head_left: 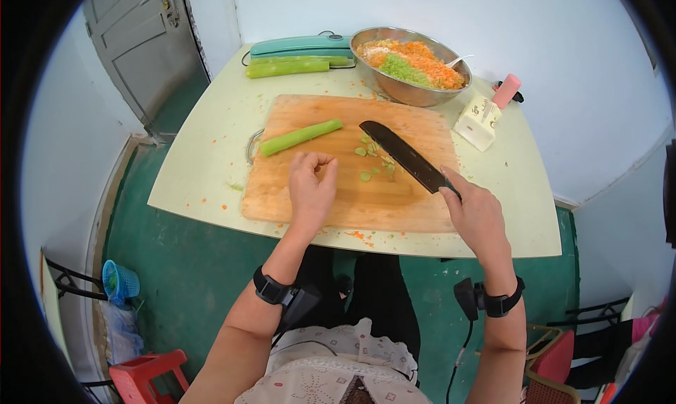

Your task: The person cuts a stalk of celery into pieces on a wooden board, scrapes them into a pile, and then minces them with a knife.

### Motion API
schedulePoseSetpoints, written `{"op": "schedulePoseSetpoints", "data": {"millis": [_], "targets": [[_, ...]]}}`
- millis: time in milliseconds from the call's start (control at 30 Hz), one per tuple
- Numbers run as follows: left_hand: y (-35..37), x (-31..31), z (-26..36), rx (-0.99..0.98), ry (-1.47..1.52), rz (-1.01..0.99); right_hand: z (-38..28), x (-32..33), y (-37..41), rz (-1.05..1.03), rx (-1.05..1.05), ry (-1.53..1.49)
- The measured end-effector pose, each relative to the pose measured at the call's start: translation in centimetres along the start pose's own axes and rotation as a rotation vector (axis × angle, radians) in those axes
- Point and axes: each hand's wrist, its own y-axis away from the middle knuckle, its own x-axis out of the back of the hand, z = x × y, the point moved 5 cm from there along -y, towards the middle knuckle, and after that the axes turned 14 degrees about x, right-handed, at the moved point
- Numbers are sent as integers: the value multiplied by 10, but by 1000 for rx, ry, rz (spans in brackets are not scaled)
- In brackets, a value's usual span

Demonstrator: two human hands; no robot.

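Note:
A wooden cutting board (pixel 338 203) lies on the pale table. My right hand (pixel 475 210) is closed round the handle of a dark broad knife (pixel 405 156), whose blade points up and left over the board. My left hand (pixel 312 189) is over the board's left half, its fingers curled together; whether anything small is between them is hidden. Just beyond it lies a peeled green stalk (pixel 301 137). Small green slices (pixel 365 176) and scraps are scattered between the stalk and the blade.
A steel bowl (pixel 415 94) of shredded orange and green vegetables stands at the back, with a white utensil inside. More green stalks (pixel 289 69) lie beside a teal appliance (pixel 299 47). A cream box (pixel 479 124) and a pink-capped item (pixel 507 90) are at the right.

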Motion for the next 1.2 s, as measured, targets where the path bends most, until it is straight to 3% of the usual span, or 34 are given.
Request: {"op": "schedulePoseSetpoints", "data": {"millis": [167,367,567,767,967,1067,1200], "targets": [[1,-1,1,5,2,-8,-9,7,-2,-42,10,86],[2,-1,2,6,-7,-12,3,-2,-11,60,109,39],[1,-2,0,13,-17,-13,4,2,-7,38,51,-9],[1,-3,-1,-98,-77,29,9,3,-6,26,140,72],[2,-1,4,-33,-44,2,22,-1,-10,66,251,75],[0,-3,-2,-68,-66,4,18,10,-9,90,153,64],[0,-4,-2,-32,-12,4,10,1,-4,68,194,66]]}}
